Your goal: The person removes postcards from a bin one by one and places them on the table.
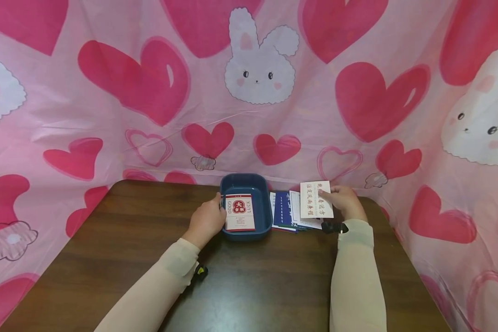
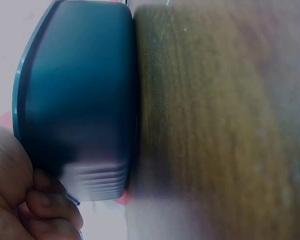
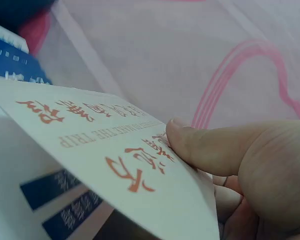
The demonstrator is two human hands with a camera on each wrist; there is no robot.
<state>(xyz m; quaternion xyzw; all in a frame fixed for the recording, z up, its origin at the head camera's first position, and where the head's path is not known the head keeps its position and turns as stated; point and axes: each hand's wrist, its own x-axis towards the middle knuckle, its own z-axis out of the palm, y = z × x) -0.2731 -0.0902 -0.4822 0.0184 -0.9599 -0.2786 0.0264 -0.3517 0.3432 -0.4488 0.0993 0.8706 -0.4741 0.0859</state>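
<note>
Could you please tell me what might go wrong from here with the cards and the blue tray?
The right hand pinches the red-lettered white card near one edge, so it might bend or slip.
The overlapping cards could slide if it drags across them.
The left hand grips the side of the blue tray, so a tug might shift it.

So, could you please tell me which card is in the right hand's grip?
The white card with two lines of red characters, pinched by the right hand; the GOOD LUCK card lies in the tray, the other cards on the table.
</note>
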